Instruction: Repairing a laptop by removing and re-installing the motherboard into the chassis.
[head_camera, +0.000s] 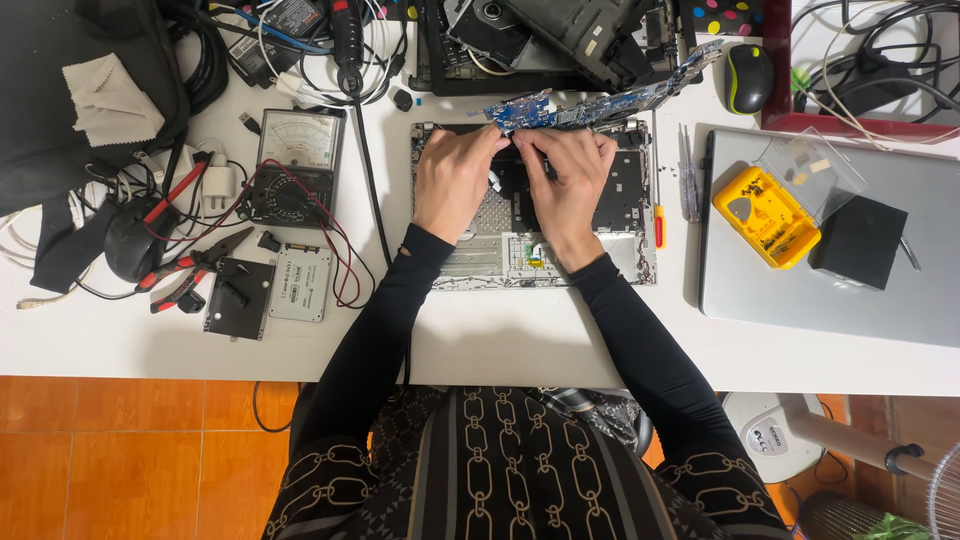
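Head view is showing the left hand (452, 178) and right hand (568, 185), fingers pinched together, lifting the blue motherboard (600, 100) at twelve o'clock off the already opened laptop chassis (620, 250), not yet freed.

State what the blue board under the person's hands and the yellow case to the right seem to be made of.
Blue board: likely fibreglass circuit board, glossy blue with tiny metal parts. Yellow case: probably moulded plastic, bright and smooth, with a clear lid.
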